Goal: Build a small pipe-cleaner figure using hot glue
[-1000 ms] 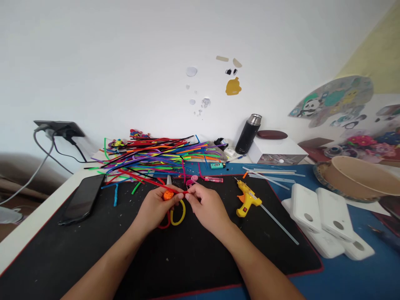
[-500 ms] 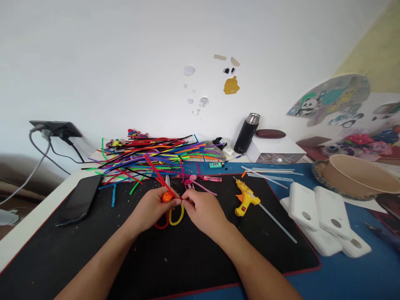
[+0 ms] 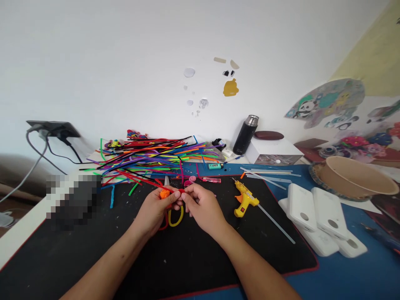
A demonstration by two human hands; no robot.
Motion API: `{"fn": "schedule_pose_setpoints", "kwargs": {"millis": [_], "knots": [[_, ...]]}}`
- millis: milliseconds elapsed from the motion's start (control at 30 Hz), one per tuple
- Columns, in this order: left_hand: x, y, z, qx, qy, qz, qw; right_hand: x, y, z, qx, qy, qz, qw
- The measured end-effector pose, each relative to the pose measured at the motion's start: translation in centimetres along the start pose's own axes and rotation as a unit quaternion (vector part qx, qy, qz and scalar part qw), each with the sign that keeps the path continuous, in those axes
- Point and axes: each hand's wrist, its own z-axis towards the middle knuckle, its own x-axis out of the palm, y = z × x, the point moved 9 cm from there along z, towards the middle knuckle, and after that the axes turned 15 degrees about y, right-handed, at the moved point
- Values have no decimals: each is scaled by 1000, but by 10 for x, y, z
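Over the black mat (image 3: 187, 258) my left hand (image 3: 156, 210) is closed round a small orange piece (image 3: 164, 193), thumb and fingers pinching it. My right hand (image 3: 201, 206) pinches the near end of a red pipe cleaner (image 3: 146, 182) right beside that piece; the stem runs back and left toward the pile. The two hands' fingertips touch. Under them lie scissors with a yellow and a red handle loop (image 3: 175, 217).
A big pile of coloured pipe cleaners (image 3: 150, 156) lies behind the hands. A yellow glue gun (image 3: 245, 201) and glue sticks sit to the right, then white boxes (image 3: 318, 218), a brown bowl (image 3: 353, 177) and a black flask (image 3: 245, 135). A blurred dark patch (image 3: 73, 200) lies left.
The red pipe cleaner's far end swung up toward the pile and then back down to the left. Both hands stayed together at the orange piece, shifting only slightly.
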Motion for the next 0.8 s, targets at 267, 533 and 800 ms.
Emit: {"fn": "schedule_pose_setpoints", "kwargs": {"millis": [267,533,800], "knots": [[-4,-6,1,-17,35,74,997,-5,6,-3,31,8,-74,997],[-12,-30,-4,-19,-5,254,967,-7,19,-5,11,-12,-233,972],[-6,-39,-7,-4,-2,382,924,0,18,-4,27,24,-282,959]]}}
